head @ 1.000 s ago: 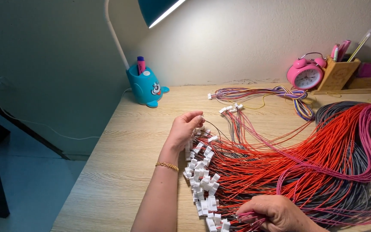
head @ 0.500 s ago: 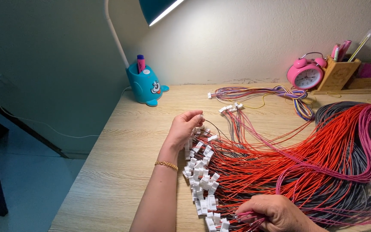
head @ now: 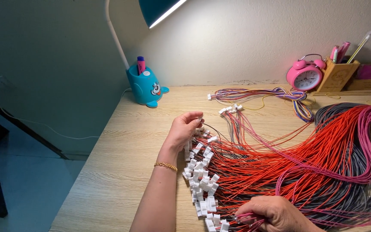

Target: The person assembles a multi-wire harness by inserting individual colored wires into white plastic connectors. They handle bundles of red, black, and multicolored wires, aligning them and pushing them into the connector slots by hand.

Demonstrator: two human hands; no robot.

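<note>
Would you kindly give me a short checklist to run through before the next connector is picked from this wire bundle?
1. Left hand on a white connector at the pile's top: ok.
2. Right hand pinning the red wires: ok.
3. Connectors lined up singly: not ok, heaped.
4. Desk left of the pile bare: ok.
5. Grip firmness on the connector: cannot tell.

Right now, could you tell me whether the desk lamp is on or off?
On: the desk lamp shows a bright strip under its teal shade, and light falls across the wall behind.
</note>
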